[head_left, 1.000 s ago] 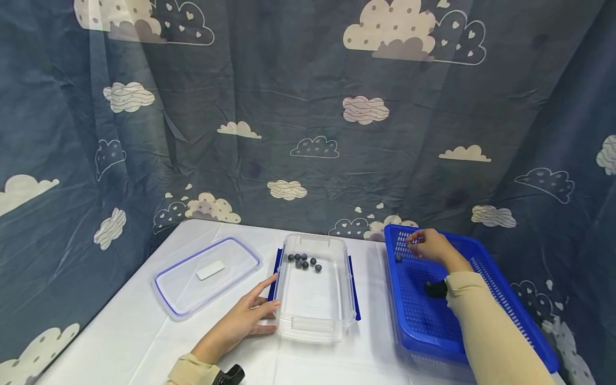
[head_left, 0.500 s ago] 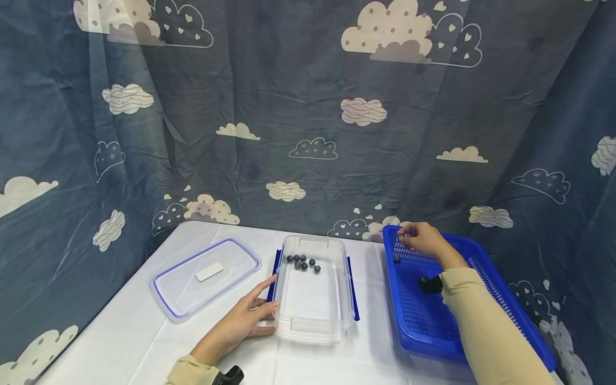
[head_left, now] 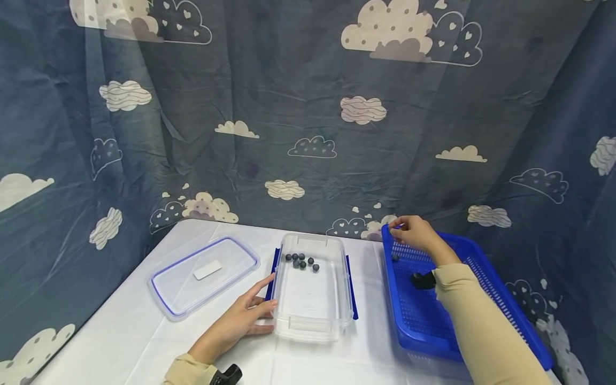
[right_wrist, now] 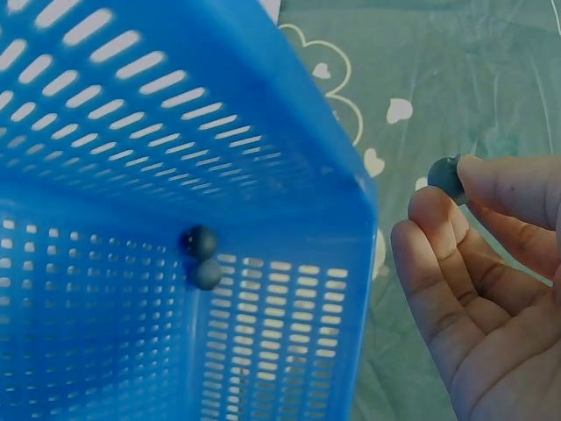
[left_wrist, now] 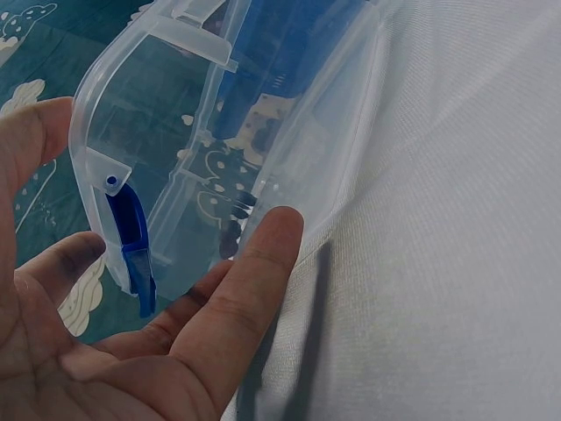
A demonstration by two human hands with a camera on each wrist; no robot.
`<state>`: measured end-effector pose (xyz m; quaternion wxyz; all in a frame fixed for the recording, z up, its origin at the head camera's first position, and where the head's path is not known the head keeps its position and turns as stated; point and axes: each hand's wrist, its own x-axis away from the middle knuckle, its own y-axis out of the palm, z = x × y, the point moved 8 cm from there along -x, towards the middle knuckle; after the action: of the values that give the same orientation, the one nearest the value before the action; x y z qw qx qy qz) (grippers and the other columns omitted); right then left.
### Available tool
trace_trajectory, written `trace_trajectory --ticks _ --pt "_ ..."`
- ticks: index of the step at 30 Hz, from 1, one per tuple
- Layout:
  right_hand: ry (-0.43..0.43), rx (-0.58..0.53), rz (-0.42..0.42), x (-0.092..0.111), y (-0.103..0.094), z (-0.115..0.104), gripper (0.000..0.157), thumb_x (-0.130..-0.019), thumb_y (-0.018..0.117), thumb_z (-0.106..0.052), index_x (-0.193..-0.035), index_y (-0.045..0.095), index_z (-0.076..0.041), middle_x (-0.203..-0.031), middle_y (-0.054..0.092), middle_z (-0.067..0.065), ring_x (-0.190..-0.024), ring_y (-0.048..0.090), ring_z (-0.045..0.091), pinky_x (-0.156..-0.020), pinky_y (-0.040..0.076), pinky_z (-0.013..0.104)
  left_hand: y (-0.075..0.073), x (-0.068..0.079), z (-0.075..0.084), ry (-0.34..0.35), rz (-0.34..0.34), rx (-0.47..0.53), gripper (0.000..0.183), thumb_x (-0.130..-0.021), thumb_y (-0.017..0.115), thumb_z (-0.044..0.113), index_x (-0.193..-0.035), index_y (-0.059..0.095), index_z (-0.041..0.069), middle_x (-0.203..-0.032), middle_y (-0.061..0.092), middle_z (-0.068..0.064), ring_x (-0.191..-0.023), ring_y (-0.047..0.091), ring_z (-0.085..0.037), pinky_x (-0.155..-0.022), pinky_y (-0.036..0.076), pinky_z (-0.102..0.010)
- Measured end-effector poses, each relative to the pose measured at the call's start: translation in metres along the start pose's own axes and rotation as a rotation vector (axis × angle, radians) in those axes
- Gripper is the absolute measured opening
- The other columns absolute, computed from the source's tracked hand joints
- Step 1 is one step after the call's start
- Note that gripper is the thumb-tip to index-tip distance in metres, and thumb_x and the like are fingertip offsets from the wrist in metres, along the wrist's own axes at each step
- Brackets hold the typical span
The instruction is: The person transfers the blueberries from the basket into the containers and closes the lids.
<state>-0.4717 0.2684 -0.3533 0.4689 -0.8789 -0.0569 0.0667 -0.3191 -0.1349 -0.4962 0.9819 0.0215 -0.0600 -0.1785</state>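
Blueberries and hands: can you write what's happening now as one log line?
left hand: touching clear container | right hand: pinching blueberry near blue basket | container: blueberries inside | clear lid: off, on table

The right sleeve (head_left: 486, 315) hides part of the blue basket (head_left: 417, 310); the left wrist view crops the clear container (left_wrist: 149, 96).

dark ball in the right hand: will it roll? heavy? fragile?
The dark ball looks nearly round, so it'd likely roll if pushed. It's small beside the right hand, so probably light. The notched top looks berry-like, so it may bruise under a hard pinch; actual firmness isn't visible.
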Motion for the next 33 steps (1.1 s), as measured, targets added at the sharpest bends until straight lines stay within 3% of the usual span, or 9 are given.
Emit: trace_trajectory --ticks 8,15,25,30,33 --pt "-0.006 -0.029 -0.026 0.0 0.003 -0.012 0.038 -0.111 0.06 -0.024 -0.133 0.064 0.007 -0.106 0.074 0.025 -0.098 0.073 0.037 -0.094 0.066 0.05 0.001 0.0 -0.001 0.0 0.003 0.006 0.078 -0.107 0.068 0.031 -0.172 0.026 0.03 -0.14 0.045 -0.026 -0.115 0.056 -0.027 -0.099 0.066 -0.048" --pt "-0.03 -0.042 -0.028 -0.002 0.007 -0.026 0.034 -0.11 0.06 -0.022 -0.131 0.068 0.005 -0.098 0.074 0.018 -0.092 0.071 0.03 -0.082 0.066 0.034 0.001 0.001 -0.001 0.002 0.002 0.008 0.077 -0.107 0.068 0.03 -0.172 0.026 0.03 -0.134 0.047 -0.022 -0.113 0.056 -0.025 -0.098 0.066 -0.048" --pt "-0.078 -0.003 -0.027 -0.01 0.019 -0.051 0.031 -0.109 0.062 -0.021 -0.128 0.071 0.0 -0.092 0.074 0.01 -0.088 0.071 0.028 -0.076 0.058 0.03 0.001 0.001 0.0 -0.004 0.008 -0.002 0.078 -0.107 0.069 0.032 -0.172 0.026 0.031 -0.138 0.047 -0.024 -0.113 0.056 -0.025 -0.098 0.066 -0.048" --pt "-0.112 -0.036 -0.046 -0.014 0.029 -0.064 0.029 -0.109 0.062 -0.02 -0.125 0.072 0.002 -0.088 0.073 0.008 -0.084 0.07 0.021 -0.077 0.065 0.033 0.001 0.001 0.001 0.001 0.007 -0.006 0.078 -0.107 0.069 0.032 -0.172 0.026 0.031 -0.138 0.047 -0.025 -0.112 0.056 -0.025 -0.097 0.067 -0.047" --pt "-0.139 -0.052 -0.057 -0.016 0.036 -0.072 0.027 -0.108 0.062 -0.017 -0.123 0.071 0.004 -0.087 0.072 0.01 -0.081 0.069 0.02 -0.072 0.063 0.028 0.001 0.001 0.002 0.003 0.006 -0.008 0.078 -0.107 0.069 0.033 -0.172 0.026 0.031 -0.138 0.047 -0.025 -0.112 0.056 -0.025 -0.097 0.067 -0.047"
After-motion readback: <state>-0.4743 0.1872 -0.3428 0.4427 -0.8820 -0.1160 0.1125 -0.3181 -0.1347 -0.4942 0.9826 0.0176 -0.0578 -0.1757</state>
